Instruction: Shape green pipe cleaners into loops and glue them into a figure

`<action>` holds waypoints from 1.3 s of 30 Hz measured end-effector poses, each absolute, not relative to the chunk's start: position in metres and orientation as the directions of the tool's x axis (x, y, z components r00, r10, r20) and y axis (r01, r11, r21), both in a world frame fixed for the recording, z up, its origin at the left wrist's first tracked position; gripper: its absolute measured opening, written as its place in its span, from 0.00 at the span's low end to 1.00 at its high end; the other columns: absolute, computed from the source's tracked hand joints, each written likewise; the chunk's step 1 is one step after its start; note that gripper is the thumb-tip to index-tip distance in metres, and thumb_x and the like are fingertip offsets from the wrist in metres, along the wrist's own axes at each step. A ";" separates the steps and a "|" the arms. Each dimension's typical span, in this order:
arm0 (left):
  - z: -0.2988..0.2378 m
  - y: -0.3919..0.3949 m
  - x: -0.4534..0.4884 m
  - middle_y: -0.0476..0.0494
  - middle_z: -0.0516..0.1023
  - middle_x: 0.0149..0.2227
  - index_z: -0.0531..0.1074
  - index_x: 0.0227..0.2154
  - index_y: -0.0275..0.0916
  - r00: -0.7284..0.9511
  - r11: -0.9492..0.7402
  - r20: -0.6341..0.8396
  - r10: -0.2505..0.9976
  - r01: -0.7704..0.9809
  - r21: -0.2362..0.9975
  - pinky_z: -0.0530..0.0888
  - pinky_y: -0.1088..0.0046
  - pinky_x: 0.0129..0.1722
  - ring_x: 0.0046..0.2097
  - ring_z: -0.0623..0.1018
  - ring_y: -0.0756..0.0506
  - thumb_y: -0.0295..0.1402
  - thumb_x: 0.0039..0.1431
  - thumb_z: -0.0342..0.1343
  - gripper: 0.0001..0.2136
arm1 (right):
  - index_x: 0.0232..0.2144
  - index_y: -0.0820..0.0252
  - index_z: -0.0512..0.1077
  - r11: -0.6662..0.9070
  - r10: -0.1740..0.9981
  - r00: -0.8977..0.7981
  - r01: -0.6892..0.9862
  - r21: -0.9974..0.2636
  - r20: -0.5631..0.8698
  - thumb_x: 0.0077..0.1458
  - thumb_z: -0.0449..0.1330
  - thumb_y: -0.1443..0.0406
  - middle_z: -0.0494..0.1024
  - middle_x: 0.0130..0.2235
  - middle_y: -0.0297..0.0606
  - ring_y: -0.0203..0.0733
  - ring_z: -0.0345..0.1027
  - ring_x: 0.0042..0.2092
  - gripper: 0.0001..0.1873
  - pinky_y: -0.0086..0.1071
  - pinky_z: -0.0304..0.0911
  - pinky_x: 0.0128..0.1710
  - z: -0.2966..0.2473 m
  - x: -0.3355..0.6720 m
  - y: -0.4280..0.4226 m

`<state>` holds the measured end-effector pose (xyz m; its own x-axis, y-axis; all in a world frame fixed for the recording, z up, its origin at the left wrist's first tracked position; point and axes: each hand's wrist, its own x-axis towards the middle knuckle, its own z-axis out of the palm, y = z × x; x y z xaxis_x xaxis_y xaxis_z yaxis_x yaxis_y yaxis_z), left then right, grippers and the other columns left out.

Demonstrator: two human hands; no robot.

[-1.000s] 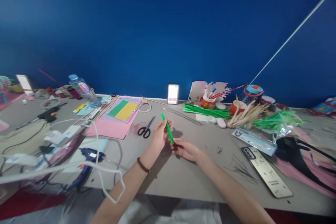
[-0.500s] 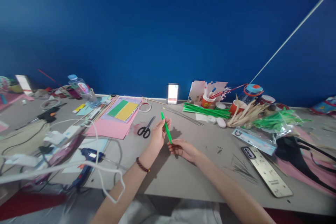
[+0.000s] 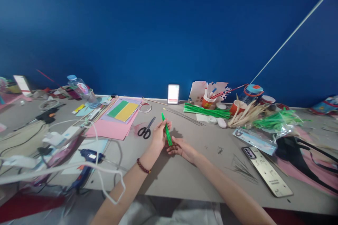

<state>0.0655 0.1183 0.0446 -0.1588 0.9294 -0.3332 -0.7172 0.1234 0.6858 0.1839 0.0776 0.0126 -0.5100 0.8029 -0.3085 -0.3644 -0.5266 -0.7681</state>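
A narrow bright green strip, slightly ridged lengthwise, slants over the middle of the table. My left hand is closed around its upper part, and the tip sticks out above the thumb. At the lower end my right hand has its thumb and fingers against the strip, with the fingertips partly beneath it. Black-handled scissors lie just left of my left hand. Behind my hands are thin grey wires and a bundle of green stems.
Left are pink paper, a blue glue gun, a looping white cable and a bottle. Right are a phone, dark thin clippings, pale stems and a red cup. A blue wall stands behind.
The strip's lower end has shifted slightly left along with my right hand. My left hand keeps its hold in nearly the same place. The whole view has moved very slightly.
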 end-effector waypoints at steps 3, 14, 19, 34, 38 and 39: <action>0.042 0.116 0.067 0.42 0.80 0.28 0.75 0.30 0.32 -0.131 0.125 -0.297 0.946 -0.698 0.705 0.75 0.74 0.40 0.29 0.79 0.50 0.25 0.49 0.60 0.04 | 0.32 0.68 0.75 -0.497 0.817 -0.491 -0.335 -0.800 -0.302 0.46 0.64 0.54 0.79 0.31 0.43 0.36 0.73 0.29 0.20 0.29 0.68 0.33 0.013 0.183 0.077; 0.045 0.116 0.066 0.40 0.80 0.31 0.75 0.32 0.32 -0.080 0.153 -0.286 0.955 -0.693 0.705 0.74 0.73 0.41 0.32 0.79 0.49 0.24 0.52 0.58 0.05 | 0.28 0.65 0.76 -0.523 0.817 -0.464 -0.343 -0.780 -0.343 0.43 0.67 0.61 0.74 0.22 0.33 0.31 0.67 0.25 0.11 0.27 0.68 0.33 0.014 0.186 0.075; 0.041 0.118 0.064 0.43 0.79 0.26 0.73 0.32 0.32 -0.119 0.131 -0.289 0.950 -0.687 0.715 0.74 0.75 0.37 0.29 0.79 0.51 0.26 0.53 0.57 0.03 | 0.28 0.66 0.73 -0.529 0.805 -0.484 -0.325 -0.784 -0.343 0.43 0.66 0.58 0.77 0.26 0.38 0.34 0.71 0.27 0.16 0.28 0.68 0.32 0.013 0.184 0.074; 0.034 0.123 0.057 0.38 0.80 0.32 0.71 0.30 0.35 0.063 0.220 -0.228 0.972 -0.596 0.772 0.75 0.72 0.37 0.34 0.80 0.46 0.39 0.52 0.59 0.11 | 0.25 0.61 0.68 -0.314 0.905 -0.362 -0.216 -0.925 -0.223 0.43 0.63 0.52 0.67 0.18 0.25 0.28 0.62 0.18 0.18 0.25 0.60 0.21 0.009 0.183 0.079; 0.036 0.121 0.051 0.42 0.78 0.25 0.75 0.27 0.34 0.224 0.255 -0.194 0.955 -0.286 0.924 0.72 0.76 0.28 0.27 0.77 0.48 0.35 0.42 0.65 0.10 | 0.25 0.61 0.68 -0.275 0.923 -0.320 -0.155 -0.949 -0.215 0.42 0.62 0.52 0.68 0.18 0.26 0.30 0.63 0.18 0.18 0.25 0.58 0.19 0.011 0.190 0.082; 0.037 0.121 0.049 0.43 0.77 0.23 0.76 0.25 0.34 0.235 0.216 -0.164 0.958 -0.214 0.953 0.71 0.77 0.26 0.24 0.76 0.49 0.33 0.40 0.66 0.10 | 0.25 0.61 0.68 -0.265 0.923 -0.318 -0.125 -0.956 -0.215 0.43 0.62 0.52 0.68 0.18 0.26 0.30 0.64 0.18 0.18 0.25 0.58 0.19 0.013 0.192 0.082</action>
